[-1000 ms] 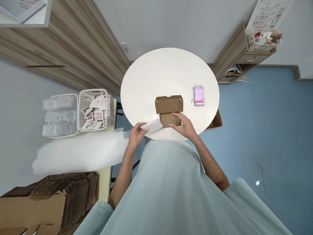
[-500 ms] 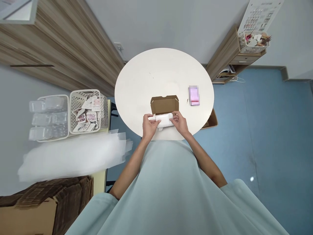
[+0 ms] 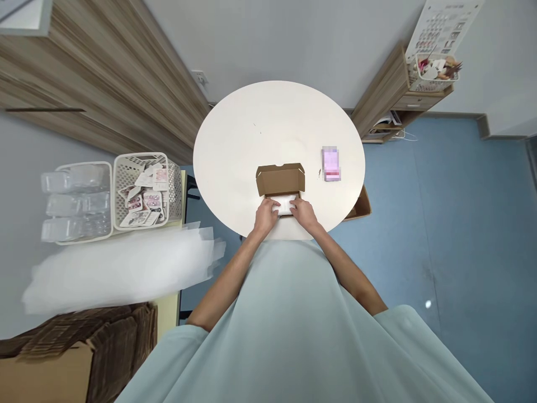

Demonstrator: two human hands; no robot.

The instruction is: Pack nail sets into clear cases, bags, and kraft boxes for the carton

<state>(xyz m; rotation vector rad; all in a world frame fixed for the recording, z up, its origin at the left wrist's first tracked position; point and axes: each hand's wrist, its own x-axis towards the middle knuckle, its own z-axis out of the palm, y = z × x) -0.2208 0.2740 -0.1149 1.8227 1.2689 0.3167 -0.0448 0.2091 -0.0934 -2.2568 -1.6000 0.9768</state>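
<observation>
A small brown cardboard box (image 3: 280, 178) stands open near the front edge of the round white table (image 3: 251, 140), its lid tipped back. A white wrapped packet (image 3: 285, 205) lies inside the box. My left hand (image 3: 265, 215) presses on the packet's left end and my right hand (image 3: 303, 214) on its right end, fingers curled over it. Both hands hide most of the box's tray.
A pink phone (image 3: 331, 163) lies on the table to the right. At my left stand a white basket of cards (image 3: 142, 190), a tray of clear plastic cases (image 3: 75, 201), a pile of translucent sheets (image 3: 117, 268) and stacked flat cartons (image 3: 84, 347). A wooden shelf (image 3: 398, 95) stands at the right.
My left hand carried the white packet from the table's edge over to the box. Both hands then lowered it into the box and now press on it.
</observation>
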